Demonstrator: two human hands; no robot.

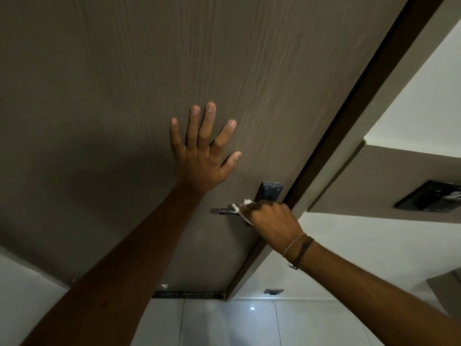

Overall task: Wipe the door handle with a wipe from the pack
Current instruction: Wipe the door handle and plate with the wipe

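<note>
While the grey-brown wood-grain door (124, 71) fills most of the view, everything else sits around its metal lever door handle (225, 211), low on the door near its latch edge. Beyond that edge, to the right of the handle, run the dark door frame (349, 116) and a white wall (349, 245), with pale floor tiles (224, 323) below. Up and left of the handle, the left hand (203, 156) lies flat on the door, palm against the wood, fingers spread wide and holding nothing. Directly on the handle's inner end, the right hand (272, 221) is closed in a fist around a white wipe (240, 208), which is pressed onto the lever; only the lever's free tip shows to the left of the wipe. Just above the fist, the handle's dark backplate (270, 191) is visible. Two thin bands (298, 248) circle the right wrist.
</note>
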